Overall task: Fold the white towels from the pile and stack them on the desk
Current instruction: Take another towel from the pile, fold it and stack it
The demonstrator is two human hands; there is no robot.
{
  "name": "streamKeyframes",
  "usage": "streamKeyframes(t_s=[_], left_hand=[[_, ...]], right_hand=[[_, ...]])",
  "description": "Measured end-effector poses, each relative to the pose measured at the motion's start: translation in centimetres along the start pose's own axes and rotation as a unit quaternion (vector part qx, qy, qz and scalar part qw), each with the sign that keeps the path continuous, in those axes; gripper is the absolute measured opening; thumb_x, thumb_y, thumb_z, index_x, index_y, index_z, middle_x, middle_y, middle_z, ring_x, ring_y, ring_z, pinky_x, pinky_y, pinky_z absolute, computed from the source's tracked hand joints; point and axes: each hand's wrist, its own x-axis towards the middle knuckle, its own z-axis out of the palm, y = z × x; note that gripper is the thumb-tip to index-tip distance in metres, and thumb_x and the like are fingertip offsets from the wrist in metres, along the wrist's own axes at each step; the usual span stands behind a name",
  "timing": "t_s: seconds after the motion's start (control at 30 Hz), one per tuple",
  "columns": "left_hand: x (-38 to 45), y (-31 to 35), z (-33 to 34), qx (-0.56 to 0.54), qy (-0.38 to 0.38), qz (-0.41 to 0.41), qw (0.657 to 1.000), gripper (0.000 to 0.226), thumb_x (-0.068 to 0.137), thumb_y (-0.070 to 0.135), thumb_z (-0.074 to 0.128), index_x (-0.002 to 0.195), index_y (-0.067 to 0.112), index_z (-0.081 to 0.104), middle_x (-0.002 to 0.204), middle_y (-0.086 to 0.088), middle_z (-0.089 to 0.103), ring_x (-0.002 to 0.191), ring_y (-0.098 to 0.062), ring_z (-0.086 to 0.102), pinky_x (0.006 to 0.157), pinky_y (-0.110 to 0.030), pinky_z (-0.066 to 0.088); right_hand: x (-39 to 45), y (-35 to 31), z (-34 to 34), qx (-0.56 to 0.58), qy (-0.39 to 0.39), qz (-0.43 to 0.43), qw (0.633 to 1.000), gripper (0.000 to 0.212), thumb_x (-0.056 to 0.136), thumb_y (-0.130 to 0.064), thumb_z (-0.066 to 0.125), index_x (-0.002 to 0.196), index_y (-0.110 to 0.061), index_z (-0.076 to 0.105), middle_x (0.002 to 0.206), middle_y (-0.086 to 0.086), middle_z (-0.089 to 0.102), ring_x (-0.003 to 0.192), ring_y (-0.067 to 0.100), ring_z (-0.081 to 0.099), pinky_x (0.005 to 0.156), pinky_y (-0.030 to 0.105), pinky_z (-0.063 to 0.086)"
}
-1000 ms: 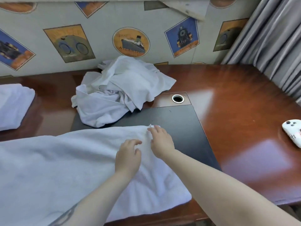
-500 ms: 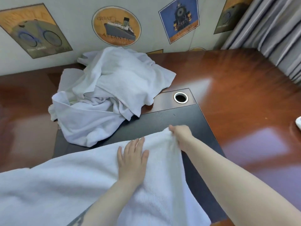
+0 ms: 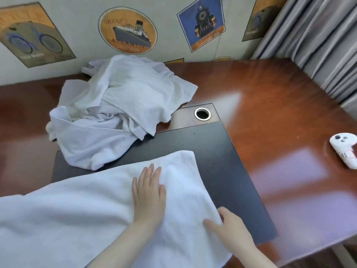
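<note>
Desk surface: near and left portions occupied, right side open.

The spread towel [image 3: 83, 215] covers the near-left desk [image 3: 280, 117] and part of the dark inlay [image 3: 222, 167], with the left hand [image 3: 149, 194] flat upon it and the right hand [image 3: 229, 229] at its right edge. The crumpled pile [image 3: 116, 109] blocks the back-left, reaching the wall. Between pile and towel runs only a narrow dark strip. The grommet hole [image 3: 202, 113] sits just beside the pile. Polished wood right of the inlay lies open as far as the white controller [image 3: 345, 149] near the right edge; curtains [image 3: 318, 45] bound the far right corner.
</note>
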Motion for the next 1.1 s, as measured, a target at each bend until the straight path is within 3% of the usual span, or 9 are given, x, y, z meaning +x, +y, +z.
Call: streamKeyframes(t_s=[0.13,0.2,0.4,0.5,0.63,0.77,0.83,0.93,1.1], left_hand=[[-5.6,2.7,2.0,0.019,-0.039,0.009,0.999,0.056,0.099,0.026,0.041,0.151,0.032,0.022,0.162,0.014,-0.003,0.148,-0.006,-0.010,0.115,-0.029,-0.016],[-8.1,3.7,2.9,0.040,-0.045,0.014,0.998,0.058,0.098,0.032,0.040,0.151,0.037,0.016,0.159,0.018,-0.014,0.146,-0.005,-0.020,0.114,-0.030,-0.017],[-14.1,4.6,3.4,-0.064,-0.146,0.145,0.977,0.091,0.076,0.084,0.038,0.151,0.041,0.011,0.155,0.029,-0.009,0.144,0.005,-0.018,0.114,-0.028,-0.020],[-15.9,4.7,3.0,-0.023,-0.156,0.170,0.973,0.103,0.074,0.072,0.058,0.149,0.045,-0.007,0.158,0.028,-0.005,0.145,0.005,-0.011,0.119,-0.029,-0.010],[-14.8,5.6,0.4,-0.186,-0.037,0.000,0.982,0.049,0.096,0.024,0.056,0.141,0.038,0.045,0.132,0.016,0.058,0.119,-0.011,0.057,0.097,-0.024,0.046],[-10.1,5.0,-5.2,-0.410,-0.009,-0.165,0.897,0.026,0.087,0.017,0.064,0.063,0.025,0.059,0.065,0.013,0.061,0.068,-0.018,0.056,0.061,-0.022,0.046],[-7.5,2.8,-7.9,-0.492,0.017,-0.215,0.844,0.006,0.092,0.017,0.064,0.091,0.015,0.069,0.083,-0.002,0.071,0.081,-0.025,0.066,0.074,-0.030,0.051],[-5.3,-1.7,-10.7,-0.581,0.078,-0.284,0.758,0.030,0.095,0.019,0.062,0.119,0.000,0.062,0.113,-0.020,0.068,0.103,-0.034,0.065,0.097,-0.048,0.050],[-5.9,-7.1,-10.0,-0.397,0.131,-0.332,0.845,0.028,0.088,0.010,0.069,0.110,-0.001,0.058,0.122,-0.023,0.061,0.095,-0.032,0.062,0.085,-0.041,0.050]], right_hand=[[-1.3,1.1,-0.8,-0.081,-0.138,-0.007,0.987,0.044,0.060,-0.055,0.068,0.095,-0.030,0.057,0.090,-0.015,0.061,0.081,0.004,0.058,0.064,0.024,0.045],[-2.0,1.8,-1.0,-0.080,-0.155,-0.026,0.984,0.032,0.061,-0.050,0.074,0.075,-0.026,0.058,0.072,-0.014,0.055,0.064,0.004,0.052,0.054,0.020,0.038],[-5.0,4.8,-0.3,0.222,-0.062,-0.149,0.962,0.024,0.080,-0.032,0.077,0.077,-0.012,0.064,0.068,0.000,0.062,0.066,0.010,0.055,0.062,0.026,0.043],[-6.3,3.7,0.3,0.294,-0.022,-0.198,0.935,0.032,0.082,-0.023,0.076,0.080,-0.001,0.054,0.068,0.009,0.047,0.066,0.012,0.045,0.064,0.030,0.037],[-7.7,-0.1,0.9,0.283,-0.089,-0.299,0.907,0.015,0.088,-0.026,0.069,0.088,-0.014,0.059,0.080,0.003,0.060,0.077,0.012,0.059,0.071,0.030,0.049],[-7.0,-0.1,1.0,0.292,-0.033,-0.255,0.921,0.010,0.093,-0.028,0.061,0.102,-0.030,0.064,0.099,-0.019,0.068,0.097,-0.001,0.062,0.080,0.017,0.048],[-6.2,1.4,1.3,0.252,0.016,-0.177,0.951,0.011,0.095,-0.022,0.058,0.101,-0.031,0.061,0.098,-0.017,0.066,0.093,0.000,0.059,0.073,0.015,0.044],[-5.1,2.8,3.1,0.238,0.031,-0.078,0.968,0.019,0.096,-0.016,0.055,0.111,-0.028,0.056,0.114,-0.008,0.062,0.100,0.007,0.057,0.088,0.028,0.050],[-4.4,-0.5,6.5,0.344,0.033,-0.043,0.937,0.035,0.093,-0.014,0.061,0.125,-0.022,0.050,0.112,-0.009,0.058,0.103,0.013,0.057,0.090,0.032,0.053]])
